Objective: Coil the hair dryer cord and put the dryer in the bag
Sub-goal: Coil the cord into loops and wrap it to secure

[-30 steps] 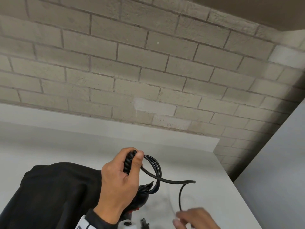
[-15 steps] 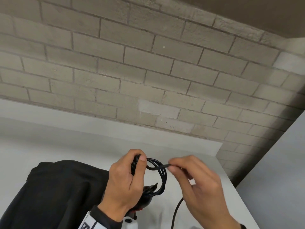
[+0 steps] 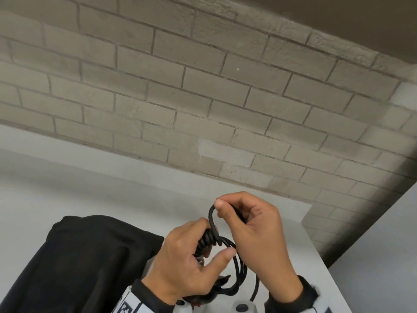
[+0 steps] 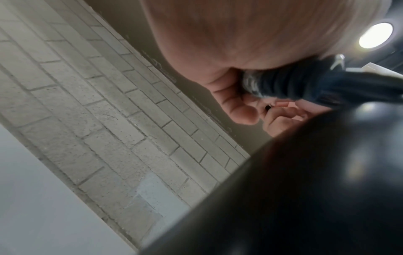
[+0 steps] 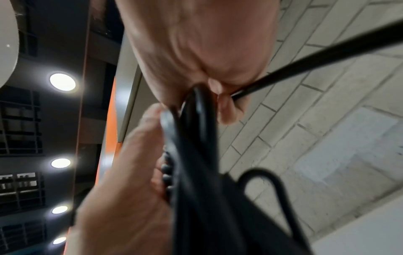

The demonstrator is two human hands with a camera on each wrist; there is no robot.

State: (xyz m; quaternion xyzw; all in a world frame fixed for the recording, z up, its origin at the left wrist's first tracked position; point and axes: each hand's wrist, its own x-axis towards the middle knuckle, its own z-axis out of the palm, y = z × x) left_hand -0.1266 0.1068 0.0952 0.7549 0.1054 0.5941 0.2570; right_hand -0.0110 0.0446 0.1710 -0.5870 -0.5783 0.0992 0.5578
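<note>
Head view: I see left hand (image 3: 180, 265) gripping the dryer (image 3: 204, 242) handle beside the bag (image 3: 85, 256) on the tabletop (image 3: 67, 190); right hand (image 3: 252, 227) fingers pinching the cord (image 3: 212, 219). No readable writing. Left wrist view: ribbed handle in curled fingers (image 4: 237, 107). Right wrist view: ceiling lights (image 5: 62, 82).

White table (image 3: 67, 190) against the brick wall (image 3: 203, 98), black bag (image 3: 79, 263) on it.

I stand indoors at a white counter (image 3: 67, 188) against a painted brick wall (image 3: 203, 86), round ceiling lights (image 5: 62, 82) overhead.
</note>
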